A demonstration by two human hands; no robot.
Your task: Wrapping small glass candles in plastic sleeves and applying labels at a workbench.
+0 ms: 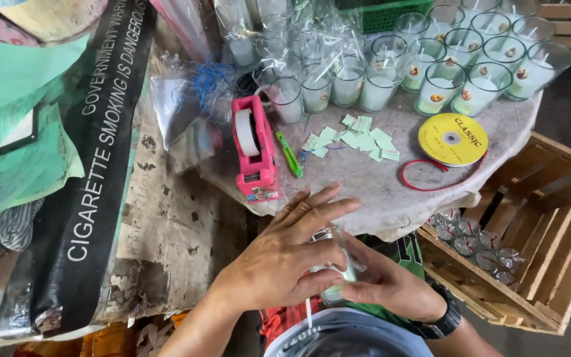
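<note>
Across the middle of the frame sits the desk, a round top under a pale grey cloth. At the left edge, a big dark sack with white lettering slopes down over worn boards. Lower right, a wooden crate stands beside the desk, with small cellophane-wrapped pieces tied in red lying at its bottom. Along the top of the frame, rows of glass candles crowd the desk's far side, some bare, some under clear wrap. Right of centre lies a yellow ribbon spool, a red ribbon trailing from it in a loop. Centre-left, a pink tape dispenser stands with a white roll on it, a green cutter just beside it, and a scatter of pale green paper slips next to that.

Down at bottom centre, below the desk's near edge, the left hand curls over a wrapped glass candle, fingers spread across its top. The right hand grips it from below and the side, a black watch on its wrist. Both hands clasp the candle between them.
</note>
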